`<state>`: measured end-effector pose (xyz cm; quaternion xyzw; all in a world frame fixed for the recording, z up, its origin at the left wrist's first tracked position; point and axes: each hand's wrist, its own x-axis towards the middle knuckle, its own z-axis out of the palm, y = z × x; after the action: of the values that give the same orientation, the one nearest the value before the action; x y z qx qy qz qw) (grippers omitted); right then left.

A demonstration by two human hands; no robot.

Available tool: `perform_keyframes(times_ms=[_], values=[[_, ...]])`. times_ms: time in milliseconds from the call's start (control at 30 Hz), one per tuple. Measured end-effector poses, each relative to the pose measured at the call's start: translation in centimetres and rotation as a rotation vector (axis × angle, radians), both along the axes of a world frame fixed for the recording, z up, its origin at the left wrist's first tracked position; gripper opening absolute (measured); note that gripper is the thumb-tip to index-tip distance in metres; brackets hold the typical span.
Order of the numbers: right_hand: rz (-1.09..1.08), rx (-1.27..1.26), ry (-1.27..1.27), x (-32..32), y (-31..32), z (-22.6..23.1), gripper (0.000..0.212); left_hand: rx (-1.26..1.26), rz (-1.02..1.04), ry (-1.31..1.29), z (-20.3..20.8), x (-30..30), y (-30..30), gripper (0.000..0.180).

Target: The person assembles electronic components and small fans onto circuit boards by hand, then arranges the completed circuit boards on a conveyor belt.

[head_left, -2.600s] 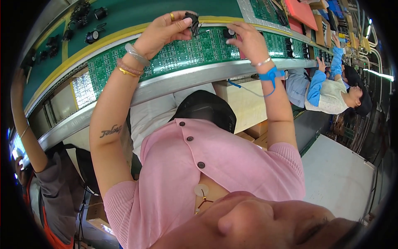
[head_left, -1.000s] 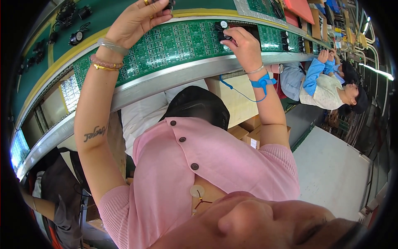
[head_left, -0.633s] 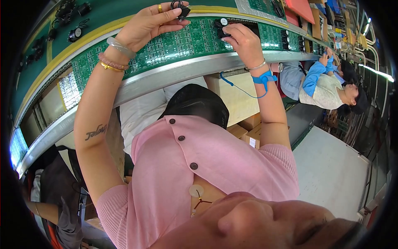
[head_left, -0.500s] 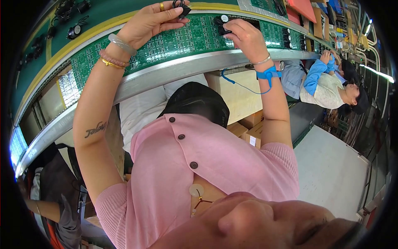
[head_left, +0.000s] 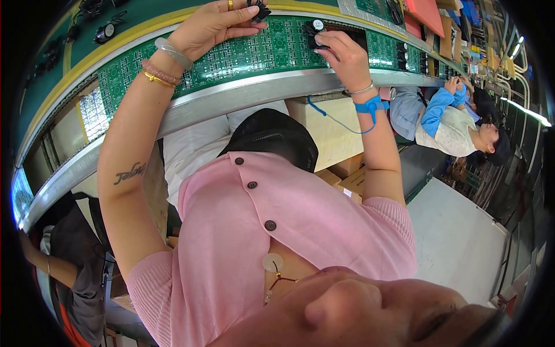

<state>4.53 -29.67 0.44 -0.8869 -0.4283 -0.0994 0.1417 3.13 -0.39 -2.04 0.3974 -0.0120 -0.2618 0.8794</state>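
A long green circuit board panel (head_left: pixel 231 60) lies along the metal rail in front of me. Above its far edge, my left hand (head_left: pixel 222 23) pinches a small black wired component (head_left: pixel 260 13) between thumb and fingers. At the board's right part, my right hand (head_left: pixel 341 53) has its fingers closed on a black round component (head_left: pixel 315 40) at the board surface. Just beyond those fingertips stands another black component with a white round top (head_left: pixel 318 25). The lower part of what my right hand grips is hidden by the fingers.
More black wired components (head_left: pixel 105 32) lie on the green bench at the far left. Black parts (head_left: pixel 403 55) stand on the board farther right. A metal rail (head_left: pixel 219 95) runs along the near edge. Another person (head_left: pixel 457 124) works at the right; a forearm (head_left: pixel 55 269) shows at lower left.
My right hand has shifted slightly down and stays at the black component. The part in my left hand has turned a little. The whole view has moved slightly.
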Motion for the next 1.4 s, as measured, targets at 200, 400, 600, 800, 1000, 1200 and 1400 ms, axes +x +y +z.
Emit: perform_keyframes(times_ms=[200,400,600,800,1000,1200,1400], values=[[-0.161,0.08,0.181,-1.5,-0.7,0.4,0.038,0.136,-0.125,-0.175,-1.2,0.4,0.3,0.035],[-0.198,0.511,0.325,-7.3,3.6,3.5,0.05,0.166,-0.341,-0.141,0.8,-2.5,-2.6,0.049],[-0.219,0.456,0.572,-9.7,5.0,2.2,0.047,0.184,-0.391,-0.226,-0.6,-3.9,-4.5,0.053],[-0.278,0.582,0.64,-7.9,2.1,2.8,0.037,0.41,-0.134,-0.324,-0.1,-2.9,-3.8,0.046],[-0.558,0.313,0.509,-6.1,0.4,2.3,0.038,0.376,0.05,-0.227,-1.0,-1.2,-0.5,0.04],[-0.44,0.566,0.633,-6.3,0.9,2.5,0.032,0.443,-0.046,-0.413,-0.4,-1.5,-1.2,0.039],[-0.156,0.586,0.592,-8.5,3.9,2.8,0.041,0.169,-0.378,-0.137,0.2,-4.5,-4.4,0.039]])
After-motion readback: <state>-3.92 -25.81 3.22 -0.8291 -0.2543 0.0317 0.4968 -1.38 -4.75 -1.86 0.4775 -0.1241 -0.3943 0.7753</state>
